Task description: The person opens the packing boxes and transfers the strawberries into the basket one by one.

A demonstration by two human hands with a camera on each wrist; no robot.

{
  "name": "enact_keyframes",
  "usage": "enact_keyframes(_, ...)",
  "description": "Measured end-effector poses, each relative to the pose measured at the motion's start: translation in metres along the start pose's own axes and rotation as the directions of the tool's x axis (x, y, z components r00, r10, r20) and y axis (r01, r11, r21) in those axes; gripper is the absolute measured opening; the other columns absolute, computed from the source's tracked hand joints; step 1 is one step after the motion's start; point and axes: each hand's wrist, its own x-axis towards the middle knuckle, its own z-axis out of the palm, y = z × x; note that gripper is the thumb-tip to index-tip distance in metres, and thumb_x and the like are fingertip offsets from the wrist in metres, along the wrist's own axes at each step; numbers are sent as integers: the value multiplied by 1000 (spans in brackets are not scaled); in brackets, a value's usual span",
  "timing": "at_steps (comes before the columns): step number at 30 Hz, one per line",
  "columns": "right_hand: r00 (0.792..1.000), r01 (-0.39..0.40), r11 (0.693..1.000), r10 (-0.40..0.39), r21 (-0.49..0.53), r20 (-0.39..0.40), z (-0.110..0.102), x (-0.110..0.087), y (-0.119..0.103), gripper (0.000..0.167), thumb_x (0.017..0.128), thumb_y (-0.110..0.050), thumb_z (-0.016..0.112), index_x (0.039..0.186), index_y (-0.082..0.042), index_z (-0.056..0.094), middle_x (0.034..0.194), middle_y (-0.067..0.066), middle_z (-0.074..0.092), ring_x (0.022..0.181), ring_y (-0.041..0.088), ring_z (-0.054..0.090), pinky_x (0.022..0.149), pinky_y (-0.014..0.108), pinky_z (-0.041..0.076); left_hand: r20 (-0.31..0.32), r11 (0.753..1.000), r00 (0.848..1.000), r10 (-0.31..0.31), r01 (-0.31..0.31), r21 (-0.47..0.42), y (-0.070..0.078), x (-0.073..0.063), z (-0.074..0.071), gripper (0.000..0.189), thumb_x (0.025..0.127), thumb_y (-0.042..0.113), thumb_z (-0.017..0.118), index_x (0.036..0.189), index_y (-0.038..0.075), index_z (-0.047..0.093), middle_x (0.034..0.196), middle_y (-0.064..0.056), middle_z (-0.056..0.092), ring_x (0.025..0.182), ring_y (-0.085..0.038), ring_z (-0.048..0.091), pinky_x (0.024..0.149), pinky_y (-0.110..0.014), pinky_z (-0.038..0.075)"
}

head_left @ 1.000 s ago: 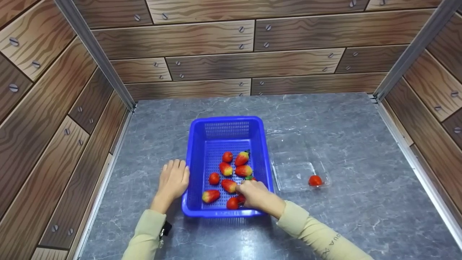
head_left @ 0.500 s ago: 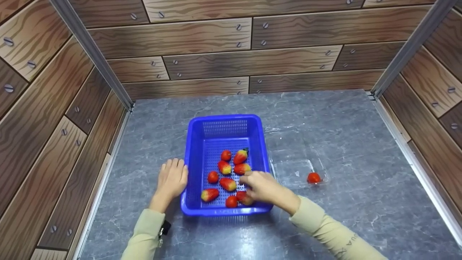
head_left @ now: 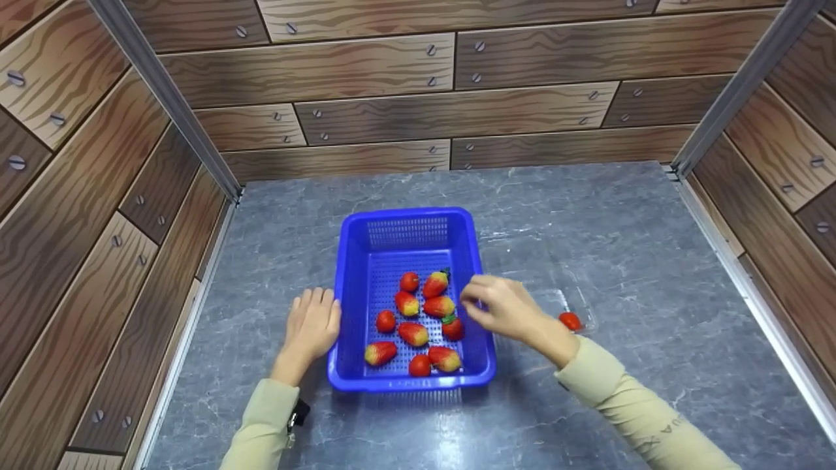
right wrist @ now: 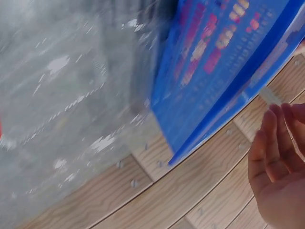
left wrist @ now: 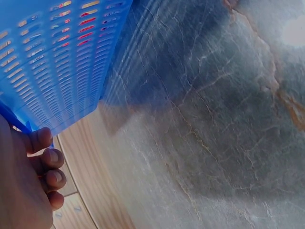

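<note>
A blue perforated basket (head_left: 410, 384) holds several red-and-yellow strawberries (head_left: 413, 333) and several small round red tomatoes (head_left: 386, 321). My left hand (head_left: 312, 323) grips its left rim; in the left wrist view the fingers (left wrist: 55, 179) curl below the rim and the thumb is hidden. My right hand (head_left: 506, 307) is in the air over the right rim, fingers loosely bent with nothing between them. Under and beyond it lies a clear plastic box (head_left: 555, 297), partly covered by the hand and forearm, with one red tomato (head_left: 569, 320) in its right front corner.
A grey marbled tabletop (head_left: 294, 222) carries the basket and the clear box. Wood-patterned panels (head_left: 379, 117) stand at the back and both sides, with metal edge strips (head_left: 757, 287) along the sides.
My right hand has let go of a green-leafed strawberry, which now lies in the basket's right side, and has lifted rightward toward the clear box. The left hand stays at the rim.
</note>
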Motion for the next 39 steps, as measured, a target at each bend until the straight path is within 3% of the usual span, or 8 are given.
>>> enact_keyframes(4, 996, -9, 1000, 7, -21, -85, -12, -6, 19, 6, 81, -6, 72, 86, -10, 72, 80, 0, 66, 67, 14, 61, 59, 27, 52, -6, 1000, 1000, 11, -11, 3, 0, 0, 1, 26, 100, 19, 41, 91, 0, 56, 85, -18, 54, 83, -40, 51, 73, -50, 38)
enact_keyframes(8, 990, -68, 996, 61, -56, -124, -23, -17, 40, 7, 80, -4, 71, 83, -10, 72, 77, -1, 64, 66, 17, 63, 58, 28, 52, 2, 1000, 1000, -2, 2, -5, 0, -2, 1, 26, 100, 19, 41, 92, -1, 57, 86, -18, 54, 84, -40, 51, 73, -50, 38)
enact_keyframes(14, 966, -259, 961, 259, -99, -20, -34, -41, 70, 7, 79, -5, 70, 85, -8, 72, 82, 2, 65, 72, 23, 65, 61, 37, 54, 15, 1000, 1000, -8, 8, -5, -1, -1, 1, 27, 101, 20, 41, 94, -1, 57, 88, -19, 55, 86, -41, 51, 76, -50, 38)
enact_keyframes(18, 912, -376, 919, 389, -116, 126, -37, -59, 86, 14, 78, -5, 70, 92, -5, 72, 90, 8, 67, 81, 28, 65, 67, 44, 55, 2, 1000, 1000, -1, 1, 4, -1, -1, 1, 26, 100, 19, 42, 93, -1, 57, 87, -19, 55, 85, -41, 51, 75, -50, 38)
enact_keyframes(24, 765, -490, 859, 504, -145, 400, -41, -79, 97, 31, 72, -1, 71, 103, 0, 69, 102, 21, 66, 94, 39, 63, 75, 52, 53, -10, 1000, 1000, 10, -10, 10, 0, -1, 1, 24, 99, 19, 44, 90, 0, 56, 84, -18, 54, 82, -40, 52, 73, -49, 39)
enact_keyframes(27, 727, -504, 850, 512, -151, 457, -42, -84, 99, 35, 68, 3, 69, 103, 2, 68, 101, 24, 65, 92, 40, 63, 72, 50, 53, -13, 1000, 1000, 11, -11, 11, 0, 0, 2, 24, 99, 18, 44, 90, 0, 56, 84, -18, 55, 82, -40, 52, 73, -49, 39)
enact_keyframes(34, 713, -541, 836, 514, -93, 476, -37, -91, 103, 38, 62, 13, 66, 99, 5, 67, 86, 18, 67, 78, 30, 63, 65, 42, 53, -8, 1000, 1000, 7, -7, 17, 0, 0, 1, 23, 99, 18, 45, 91, 0, 56, 85, -18, 55, 84, -40, 52, 73, -49, 40)
enact_keyframes(39, 746, -531, 847, 483, -26, 458, -30, -98, 108, 34, 58, 17, 63, 90, 4, 66, 77, 15, 66, 69, 22, 60, 59, 36, 52, 1, 1000, 1000, 2, -2, 13, 1, 0, 0, 24, 100, 19, 45, 92, -1, 57, 86, -18, 55, 84, -40, 52, 74, -49, 39)
